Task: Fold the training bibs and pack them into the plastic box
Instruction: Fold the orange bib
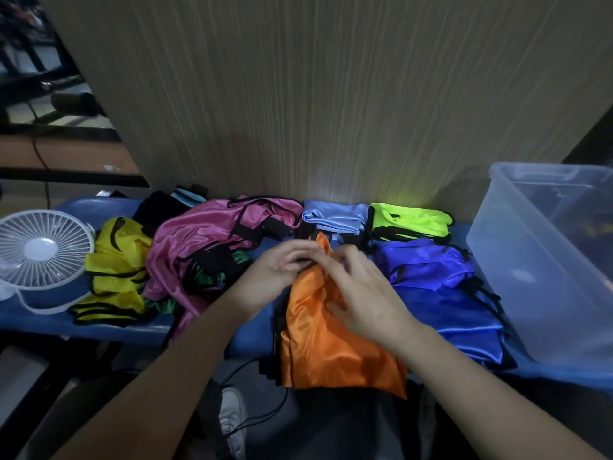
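While both wrists angle inward, left hand (278, 270), right hand (361, 293), pinching orange bib (331, 346)

Fan (41, 257) stands at table (109, 323) far left. Loose bibs (212, 247) lie right of it. Folded bibs (411, 220) sit beyond, near wall. Plastic box (544, 260) stands far right.

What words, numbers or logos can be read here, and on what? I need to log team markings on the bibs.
None can be read.
Orange satin bib: no print visible.
Pink, yellow, neon green, light blue and royal blue bibs: plain.
Clear plastic box: no label visible.
White desk fan: no marking visible.
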